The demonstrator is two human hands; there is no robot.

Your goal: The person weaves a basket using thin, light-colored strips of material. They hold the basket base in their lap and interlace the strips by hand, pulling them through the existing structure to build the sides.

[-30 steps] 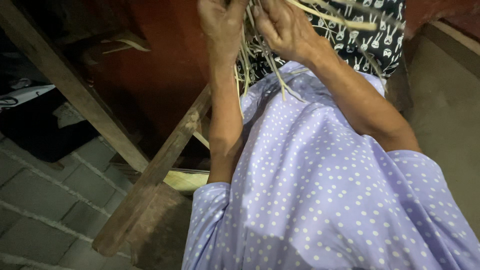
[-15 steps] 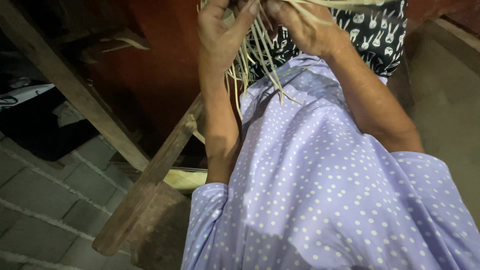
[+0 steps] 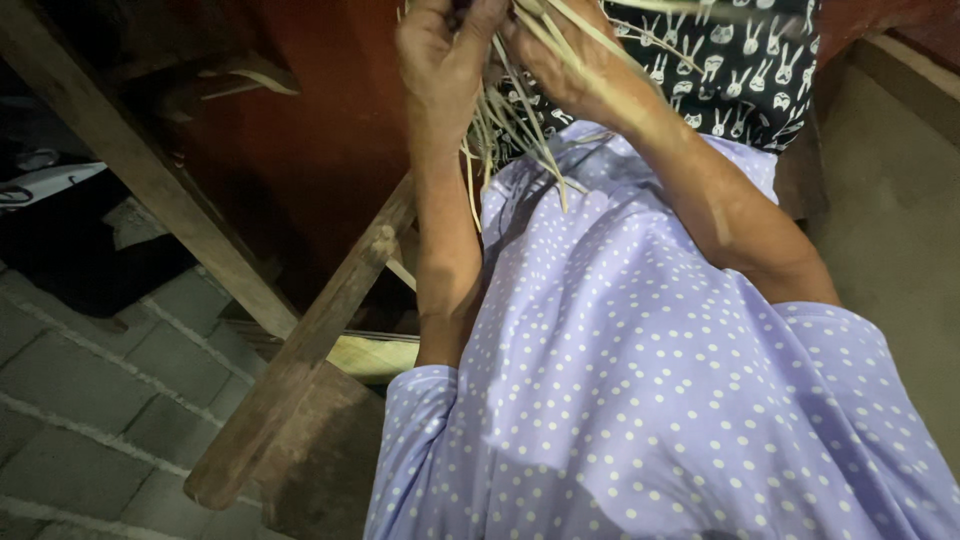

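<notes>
Both my hands are raised to the top edge of the view, side by side. My left hand (image 3: pixel 445 50) pinches a bundle of thin pale straw strips (image 3: pixel 520 115) that hang down and fan out over my lap. My right hand (image 3: pixel 570 60) grips the same strips from the right, with a few strands lying across its back. My fingertips are cut off by the frame's top. I wear a lilac garment with white dots (image 3: pixel 650 380), and black cloth with a white pattern (image 3: pixel 730 80) covers my knees.
Two rough wooden beams (image 3: pixel 300 350) slant across the left, over a dark red surface (image 3: pixel 320 130). Grey brick paving (image 3: pixel 80 400) lies at lower left. A bare concrete floor (image 3: pixel 890 220) runs along the right. A pale strip (image 3: pixel 375 355) lies under the beam.
My hands have risen toward the top of the view and drawn closer together, and the straw strips shifted with them. The beams and floor stay put.
</notes>
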